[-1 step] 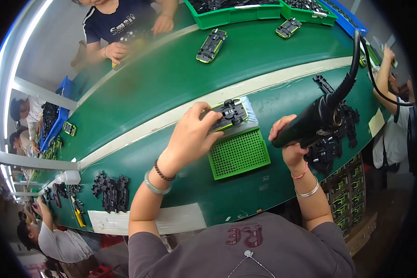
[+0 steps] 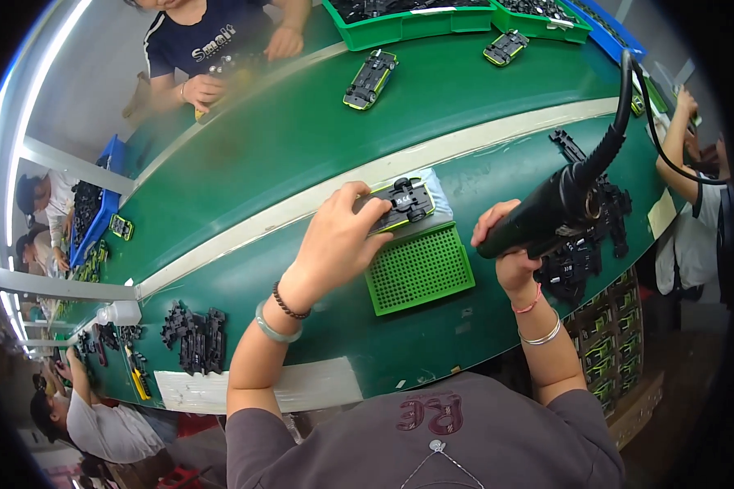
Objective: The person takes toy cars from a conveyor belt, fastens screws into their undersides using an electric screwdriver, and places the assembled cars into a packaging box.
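My left hand [image 2: 334,228] grips a toy car [image 2: 409,200] that lies wheels up, its black chassis showing above a yellow-green body edge. Beneath the car is a block with pale blue cloth or film [image 2: 438,192], right behind a green perforated basket [image 2: 420,273]. In my right hand [image 2: 514,253] is a black power screwdriver [image 2: 538,213], fingers wrapped round its body and a cable rising from its far end. The screwdriver's tip cannot be made out. Beyond it on the right lie several black chassis parts [image 2: 575,261].
Two more upturned toy cars [image 2: 371,79] rest on the far green strip, near green bins [image 2: 416,26] of black parts. Black chassis parts [image 2: 194,336] and a yellow-handled tool [image 2: 140,381] are at the left. A co-worker [image 2: 212,49] sits opposite; others work along both sides.
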A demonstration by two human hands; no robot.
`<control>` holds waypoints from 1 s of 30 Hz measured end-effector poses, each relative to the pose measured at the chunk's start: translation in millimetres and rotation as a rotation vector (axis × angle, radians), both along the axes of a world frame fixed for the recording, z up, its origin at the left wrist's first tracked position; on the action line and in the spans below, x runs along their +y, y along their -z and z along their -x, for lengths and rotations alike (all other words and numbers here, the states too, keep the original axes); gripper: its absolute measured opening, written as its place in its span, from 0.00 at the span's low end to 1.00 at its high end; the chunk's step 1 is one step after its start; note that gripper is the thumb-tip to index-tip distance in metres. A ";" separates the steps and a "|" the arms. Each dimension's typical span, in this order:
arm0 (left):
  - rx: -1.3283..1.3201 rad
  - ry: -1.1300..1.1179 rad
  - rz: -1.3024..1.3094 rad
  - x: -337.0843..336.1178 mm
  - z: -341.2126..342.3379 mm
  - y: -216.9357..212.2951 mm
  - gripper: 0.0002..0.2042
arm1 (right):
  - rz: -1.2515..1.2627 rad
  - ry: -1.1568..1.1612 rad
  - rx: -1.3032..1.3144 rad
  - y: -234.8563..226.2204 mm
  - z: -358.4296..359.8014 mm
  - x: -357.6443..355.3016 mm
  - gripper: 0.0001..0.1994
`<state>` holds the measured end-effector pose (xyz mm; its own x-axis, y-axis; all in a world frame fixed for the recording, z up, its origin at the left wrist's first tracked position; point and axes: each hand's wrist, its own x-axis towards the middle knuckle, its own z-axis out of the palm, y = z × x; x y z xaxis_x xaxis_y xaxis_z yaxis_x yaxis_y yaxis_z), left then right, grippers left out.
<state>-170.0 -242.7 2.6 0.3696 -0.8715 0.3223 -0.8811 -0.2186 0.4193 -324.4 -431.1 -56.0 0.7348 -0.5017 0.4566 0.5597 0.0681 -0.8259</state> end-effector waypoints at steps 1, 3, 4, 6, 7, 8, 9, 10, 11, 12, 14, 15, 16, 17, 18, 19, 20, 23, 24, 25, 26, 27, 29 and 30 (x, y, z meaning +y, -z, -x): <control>-0.029 -0.004 -0.004 -1.7 1.4 3.9 0.17 | -0.012 0.015 0.024 -1.7 0.5 0.7 0.28; -0.049 -0.010 -0.011 1.4 -0.4 8.2 0.18 | 0.035 0.072 0.105 -10.1 0.1 5.4 0.36; -0.071 -0.019 -0.015 2.4 -1.8 9.4 0.18 | 0.085 0.127 0.183 -13.8 -0.1 7.0 0.47; -0.087 -0.011 -0.023 1.6 -3.4 11.4 0.18 | 0.088 0.133 0.191 -16.4 -1.1 7.9 0.47; -0.108 -0.006 -0.030 0.8 -5.0 12.4 0.18 | 0.090 0.138 0.192 -16.8 -1.9 7.4 0.47; -0.101 -0.005 -0.030 0.8 -6.1 13.8 0.18 | 0.091 0.138 0.199 -16.9 -1.5 7.1 0.47; -0.110 0.010 -0.016 0.7 -7.7 14.7 0.18 | 0.089 0.133 0.202 -17.2 -1.9 6.7 0.47; -0.121 0.024 -0.001 0.6 -9.2 15.2 0.18 | 0.088 0.127 0.205 -17.7 -2.5 6.5 0.47; -0.119 0.020 0.000 1.7 -9.7 16.3 0.18 | 0.089 0.123 0.206 -17.8 -2.9 7.3 0.47; -0.101 0.017 0.025 2.6 -10.4 17.4 0.18 | 0.082 0.105 0.213 -18.4 -3.2 7.7 0.47; -0.099 0.008 0.056 4.4 -10.1 20.8 0.19 | 0.079 0.075 0.207 -18.3 -3.4 9.5 0.46; -0.123 0.000 0.064 2.8 -9.8 23.0 0.20 | 0.052 0.074 0.209 -15.9 -2.9 9.7 0.46; -0.138 0.020 0.062 0.8 -8.1 23.1 0.23 | 0.026 0.072 0.208 -13.5 -1.8 9.1 0.45; -0.201 0.033 0.066 0.0 -7.8 26.3 0.25 | 0.037 0.048 0.201 -9.3 0.3 5.6 0.45; -0.221 0.034 0.064 -0.2 -6.4 28.1 0.26 | 0.044 0.049 0.207 -8.6 2.1 4.9 0.45; -0.242 0.034 0.062 -0.5 -5.2 28.9 0.26 | 0.050 0.051 0.212 -8.7 2.7 4.5 0.45; -0.230 0.025 0.041 0.5 -3.6 31.2 0.26 | 0.057 0.056 0.207 -6.3 2.9 4.6 0.44; -0.225 0.005 -0.027 3.7 0.2 28.2 0.24 | 0.080 0.093 0.217 -13.4 2.9 8.7 0.44; -0.262 0.004 0.015 3.3 -0.3 27.9 0.25 | 0.082 0.089 0.211 -13.7 2.8 8.1 0.44; -0.298 0.003 0.057 3.4 -0.9 28.1 0.26 | 0.084 0.087 0.207 -13.2 3.0 7.2 0.44; -0.306 -0.001 0.059 2.3 -2.1 27.5 0.26 | 0.086 0.083 0.199 -14.0 2.4 6.2 0.44; -0.292 0.001 0.055 1.9 -2.3 27.7 0.26 | 0.089 0.079 0.204 -14.7 2.7 5.9 0.44; -0.275 -0.002 0.051 3.1 -4.1 27.4 0.26 | 0.093 0.070 0.211 -17.8 1.0 5.6 0.44; -0.276 -0.006 0.053 3.6 -5.2 26.9 0.25 | 0.095 0.038 0.213 -19.9 -0.2 5.0 0.44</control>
<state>-164.8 -239.1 -24.3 0.2666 -0.8490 0.4563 -0.9624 -0.2084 0.1744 -324.2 -426.1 -36.1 0.8012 -0.4927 0.3395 0.3725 -0.0333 -0.9275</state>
